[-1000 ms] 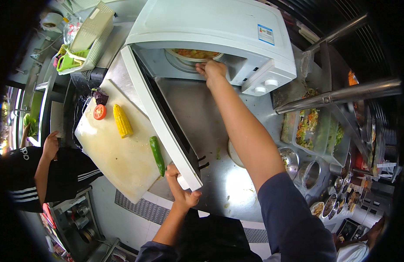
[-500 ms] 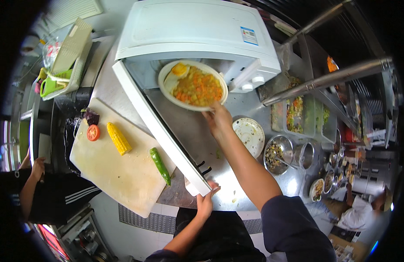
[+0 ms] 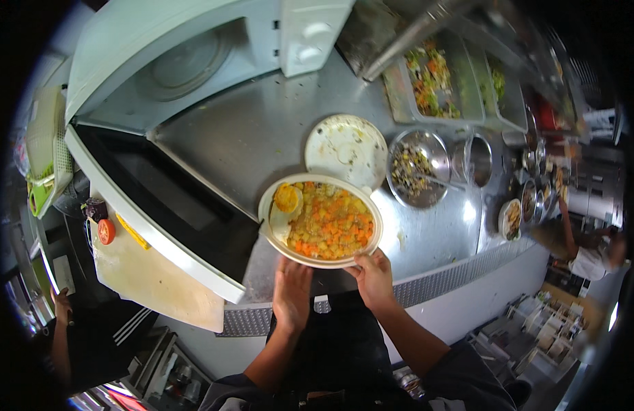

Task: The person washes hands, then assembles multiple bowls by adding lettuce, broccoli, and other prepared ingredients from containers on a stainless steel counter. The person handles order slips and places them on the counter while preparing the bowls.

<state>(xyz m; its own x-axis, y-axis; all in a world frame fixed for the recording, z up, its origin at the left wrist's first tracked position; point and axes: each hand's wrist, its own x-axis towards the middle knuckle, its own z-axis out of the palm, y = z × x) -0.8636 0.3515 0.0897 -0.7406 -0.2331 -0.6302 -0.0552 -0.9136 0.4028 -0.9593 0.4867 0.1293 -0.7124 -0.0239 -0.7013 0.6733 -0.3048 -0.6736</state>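
Note:
An oval cream bowl [image 3: 378,240] of diced carrot and potato stew, with a fried egg [image 3: 286,198] at its left end, is held over the counter's near edge. My right hand [image 3: 375,277] pinches its near right rim, thumb on top. My left hand [image 3: 293,294] is against its near left side, with fingertips hidden beneath. To the left, the white microwave [image 3: 159,27] stands open, its glass turntable [image 3: 187,68] bare inside. The microwave door [image 3: 159,226] swings out toward me, its edge close to the bowl's left end.
A round white plate [image 3: 344,147] with scraps lies behind the bowl. A steel mixing bowl [image 3: 419,171] and plastic tubs [image 3: 433,89] stand to the right. Left, a cutting board [image 3: 159,288] carries tomato [image 3: 106,231] and corn [image 3: 133,231]. A co-worker's hand [image 3: 61,305] shows far left.
The bowl has come out of the microwave toward me. My left hand has let go of the door and moved to the bowl. The door now stands wider, and the view has shifted right.

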